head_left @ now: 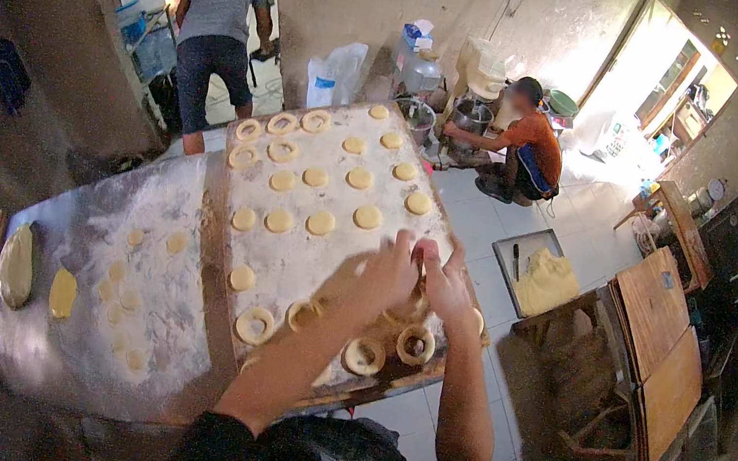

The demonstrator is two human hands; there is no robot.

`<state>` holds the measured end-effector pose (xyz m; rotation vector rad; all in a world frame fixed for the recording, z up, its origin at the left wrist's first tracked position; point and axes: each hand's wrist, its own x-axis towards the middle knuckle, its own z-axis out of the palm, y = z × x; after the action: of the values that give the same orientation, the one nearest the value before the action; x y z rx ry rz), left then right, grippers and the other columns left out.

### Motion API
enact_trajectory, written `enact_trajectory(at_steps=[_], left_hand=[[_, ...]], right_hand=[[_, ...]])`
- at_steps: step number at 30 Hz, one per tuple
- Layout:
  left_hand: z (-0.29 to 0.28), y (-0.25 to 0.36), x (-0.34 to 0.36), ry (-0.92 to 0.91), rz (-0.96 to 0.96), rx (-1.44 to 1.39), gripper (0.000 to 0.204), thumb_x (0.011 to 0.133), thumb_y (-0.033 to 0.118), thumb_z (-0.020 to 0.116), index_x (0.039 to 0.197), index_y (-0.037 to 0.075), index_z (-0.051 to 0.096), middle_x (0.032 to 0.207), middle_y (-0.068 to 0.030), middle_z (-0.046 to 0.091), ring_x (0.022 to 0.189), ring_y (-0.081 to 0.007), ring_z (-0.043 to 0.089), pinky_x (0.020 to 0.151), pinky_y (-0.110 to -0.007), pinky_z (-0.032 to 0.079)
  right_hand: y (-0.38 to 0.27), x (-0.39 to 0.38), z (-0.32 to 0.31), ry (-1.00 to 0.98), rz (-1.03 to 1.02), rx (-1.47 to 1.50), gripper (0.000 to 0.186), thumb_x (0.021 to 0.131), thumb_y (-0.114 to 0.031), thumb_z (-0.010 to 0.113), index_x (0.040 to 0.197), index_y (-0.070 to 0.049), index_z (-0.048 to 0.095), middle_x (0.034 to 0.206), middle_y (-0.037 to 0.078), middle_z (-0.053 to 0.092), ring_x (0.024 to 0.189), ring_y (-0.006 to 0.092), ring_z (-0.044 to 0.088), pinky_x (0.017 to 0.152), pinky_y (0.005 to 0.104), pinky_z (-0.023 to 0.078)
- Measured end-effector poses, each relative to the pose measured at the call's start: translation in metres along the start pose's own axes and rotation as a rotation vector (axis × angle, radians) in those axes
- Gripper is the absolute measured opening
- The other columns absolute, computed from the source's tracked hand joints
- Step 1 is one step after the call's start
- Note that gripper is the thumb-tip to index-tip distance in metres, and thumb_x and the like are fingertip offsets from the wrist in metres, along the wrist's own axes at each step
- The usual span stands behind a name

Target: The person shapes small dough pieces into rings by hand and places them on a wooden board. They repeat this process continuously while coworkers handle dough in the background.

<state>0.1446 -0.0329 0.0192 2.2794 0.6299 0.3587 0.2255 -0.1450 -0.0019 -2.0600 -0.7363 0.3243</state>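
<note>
My left hand (pixel 391 272) and my right hand (pixel 444 285) meet over the right part of a floured board (pixel 289 261). Their fingers are bent and drawn together, and what they hold, if anything, is too small and hidden to name. Just below my hands lie dough rings, one of them (pixel 415 345) with something dark in its middle, another (pixel 364 355) beside it. A further dough ring (pixel 255 325) sits left of my left forearm. Beyond my hands several flat dough rounds (pixel 367 217) are spread in loose rows, and more dough rings (pixel 282 123) lie at the far left corner.
On the floured metal table (pixel 84 220) at left lie a long dough piece (pixel 16 265), a yellow slab (pixel 63 293) and small rounds. A tray (pixel 520 269) with dough rests right. One person (pixel 532 146) squats by a metal pot; another (pixel 221 17) bends near the doorway. Wooden boards (pixel 654 350) stand right.
</note>
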Motion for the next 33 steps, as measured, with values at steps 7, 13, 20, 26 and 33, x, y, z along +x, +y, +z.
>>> enact_trajectory(at_steps=[7, 13, 20, 26, 33], left_hand=[[-0.017, -0.015, -0.013, -0.172, 0.042, 0.405, 0.059, 0.089, 0.040, 0.061, 0.137, 0.009, 0.044, 0.119, -0.0238, 0.054, 0.110, -0.0405, 0.059, 0.094, -0.052, 0.048], [-0.024, -0.029, 0.003, -0.042, 0.030, 0.456, 0.052, 0.091, 0.037, 0.060, 0.134, 0.010, 0.048, 0.116, -0.0210, 0.057, 0.105, -0.0380, 0.062, 0.089, -0.050, 0.052], [-0.028, -0.094, 0.068, -0.117, 0.172, 0.340, 0.031, 0.096, 0.022, 0.049, 0.120, 0.004, 0.057, 0.118, -0.0229, 0.061, 0.108, -0.0388, 0.061, 0.090, -0.053, 0.051], [-0.063, -0.107, 0.048, 0.191, 0.141, -0.326, 0.037, 0.085, 0.023, 0.062, 0.120, 0.015, 0.058, 0.107, -0.0189, 0.067, 0.098, -0.0368, 0.066, 0.084, -0.047, 0.051], [-0.175, -0.260, -0.160, 0.526, 0.013, -0.148, 0.031, 0.091, 0.015, 0.058, 0.121, 0.010, 0.058, 0.104, -0.0204, 0.063, 0.097, -0.0394, 0.063, 0.084, -0.046, 0.051]], right_hand=[[0.013, -0.012, -0.001, -0.198, 0.050, -0.629, 0.089, 0.084, -0.036, 0.070, 0.155, -0.021, 0.017, 0.123, 0.024, 0.055, 0.109, 0.0480, 0.057, 0.095, 0.0586, 0.042], [0.026, 0.006, -0.002, -0.148, 0.001, -0.479, 0.068, 0.087, -0.035, 0.066, 0.145, -0.016, 0.037, 0.104, 0.024, 0.065, 0.102, 0.0431, 0.062, 0.090, 0.0513, 0.047], [0.111, 0.182, 0.036, 0.109, -0.565, -0.496, 0.030, 0.093, -0.030, 0.056, 0.095, -0.003, 0.070, 0.095, 0.021, 0.070, 0.087, 0.0347, 0.068, 0.080, 0.0456, 0.052], [0.007, 0.212, 0.083, -0.044, -0.275, -0.494, 0.031, 0.080, -0.026, 0.071, 0.089, 0.002, 0.063, 0.086, 0.018, 0.068, 0.079, 0.0361, 0.067, 0.072, 0.0440, 0.053], [-0.173, 0.058, 0.265, -0.716, -0.634, -0.007, 0.035, 0.079, -0.019, 0.075, 0.109, -0.004, 0.069, 0.106, 0.013, 0.069, 0.097, 0.0233, 0.067, 0.088, 0.0350, 0.052]])
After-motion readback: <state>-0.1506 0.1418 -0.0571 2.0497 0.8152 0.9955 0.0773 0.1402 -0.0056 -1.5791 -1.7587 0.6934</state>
